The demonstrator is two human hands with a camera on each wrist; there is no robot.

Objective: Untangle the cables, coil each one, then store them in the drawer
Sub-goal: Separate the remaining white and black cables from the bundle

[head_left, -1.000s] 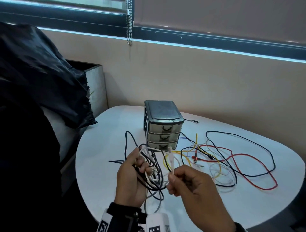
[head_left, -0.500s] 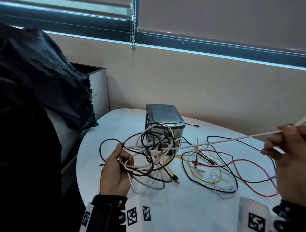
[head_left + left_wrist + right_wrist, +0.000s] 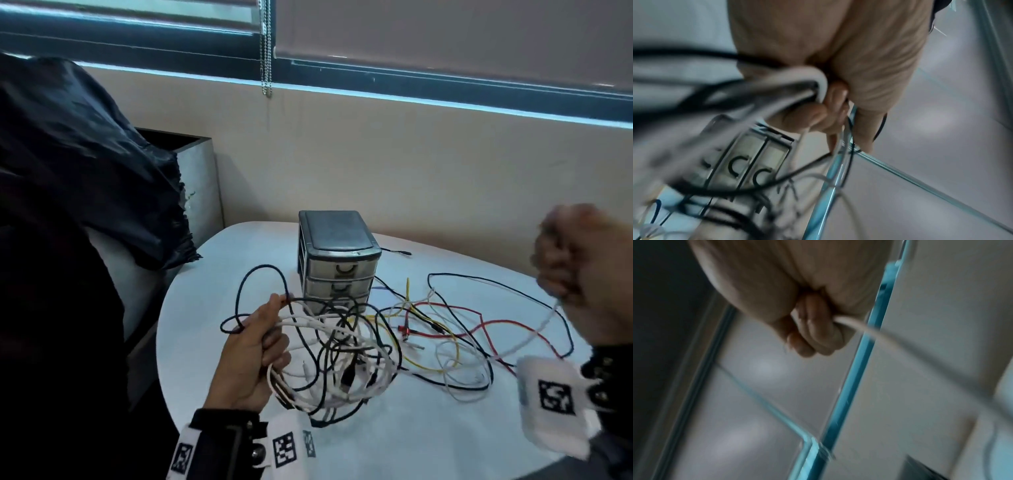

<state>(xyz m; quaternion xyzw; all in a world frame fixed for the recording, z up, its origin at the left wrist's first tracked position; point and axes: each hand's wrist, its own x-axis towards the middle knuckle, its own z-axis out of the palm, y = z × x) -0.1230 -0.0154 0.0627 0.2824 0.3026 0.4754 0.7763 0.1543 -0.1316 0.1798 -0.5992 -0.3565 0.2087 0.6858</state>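
Observation:
My left hand (image 3: 263, 346) (image 3: 830, 104) grips a tangled bundle of white and black cables (image 3: 342, 359) just above the round white table (image 3: 411, 442). The fingers curl round several strands. My right hand (image 3: 582, 260) (image 3: 818, 334), blurred and raised at the right, grips a white cable (image 3: 534, 332) (image 3: 869, 331) that hangs slack from it toward the table. A small grey three-drawer unit (image 3: 337, 260) stands behind the bundle, all drawers closed. Red, yellow, black and white cables (image 3: 455, 329) lie loose on the table to its right.
A black plastic bag (image 3: 85, 178) drapes over a metal bin (image 3: 195, 181) at the left, beside the table edge. The beige wall and a window blind with a bead chain (image 3: 265, 51) run behind the table.
The right hand pulled the white cable out of the bundle far to the right, taut half a second ago; now it hangs slack. The left hand's bundle has sunk lower.

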